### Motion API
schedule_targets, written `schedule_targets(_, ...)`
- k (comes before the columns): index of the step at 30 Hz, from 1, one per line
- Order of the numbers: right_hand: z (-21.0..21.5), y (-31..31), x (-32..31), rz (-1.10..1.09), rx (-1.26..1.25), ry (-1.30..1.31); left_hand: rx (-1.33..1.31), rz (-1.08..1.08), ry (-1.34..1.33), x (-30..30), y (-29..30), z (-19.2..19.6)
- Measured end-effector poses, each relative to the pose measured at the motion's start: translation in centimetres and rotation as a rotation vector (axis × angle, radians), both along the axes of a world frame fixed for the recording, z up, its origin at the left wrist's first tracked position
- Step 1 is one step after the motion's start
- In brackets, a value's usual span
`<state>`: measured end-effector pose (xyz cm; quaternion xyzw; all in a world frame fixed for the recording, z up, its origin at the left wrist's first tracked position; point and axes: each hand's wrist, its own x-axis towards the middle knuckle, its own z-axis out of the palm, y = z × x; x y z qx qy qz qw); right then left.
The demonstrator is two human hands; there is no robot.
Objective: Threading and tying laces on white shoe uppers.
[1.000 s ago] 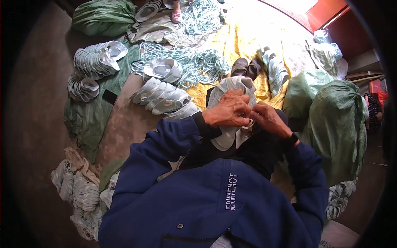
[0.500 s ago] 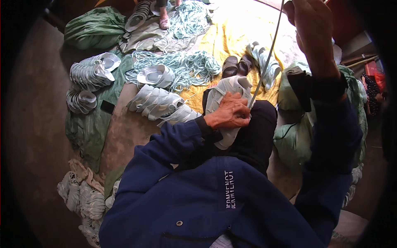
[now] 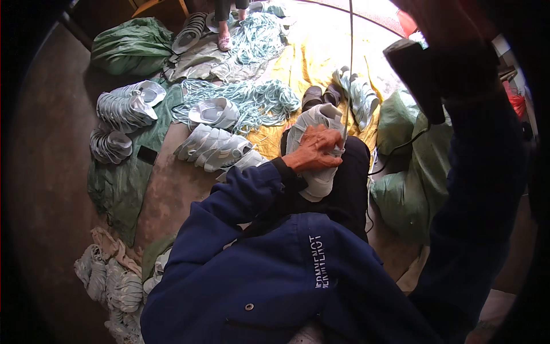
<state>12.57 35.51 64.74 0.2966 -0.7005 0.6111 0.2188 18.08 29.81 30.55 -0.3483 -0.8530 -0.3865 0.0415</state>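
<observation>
A pale grey shoe upper [image 3: 318, 186] rests on my dark-trousered lap. My left hand [image 3: 316, 149] is closed over its side and steadies it, fingers bent near the lacing edge. From beside those fingers a long, taut lace [image 3: 349, 63] climbs and leaves the picture at the top. My right hand [image 3: 444, 26] is raised high at the upper right, dark and cut off by the top edge. Its fingers cannot be made out, nor whether the lace's end is in them. A black device with a thin cord is strapped at my right wrist.
Stacked shoe uppers [image 3: 209, 146] lie left of my knees, with another stack [image 3: 126, 103] on green sheeting. Pale blue laces [image 3: 258, 103] are heaped ahead, near dark slippers [image 3: 313, 96]. Green sacks [image 3: 409, 189] stand at right. Another person's foot [image 3: 224, 43] shows at the far side.
My right hand has moved up and outward to the right, partly leaving the picture. The lace now runs more upright. My left hand stays on the shoe upper.
</observation>
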Motion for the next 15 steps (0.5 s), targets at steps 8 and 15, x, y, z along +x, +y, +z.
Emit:
schedule_targets(8, -1.0, 4.9, 1.2, -0.08, 0.052, -0.054, -0.16, 0.074, 0.02, 0.1, 0.4, 0.0)
schedule_targets(15, -1.3, 12.4, 0.5, -0.147, 0.068, -0.047, -0.239, 0.099, 0.102, 0.6, 0.9, -0.1)
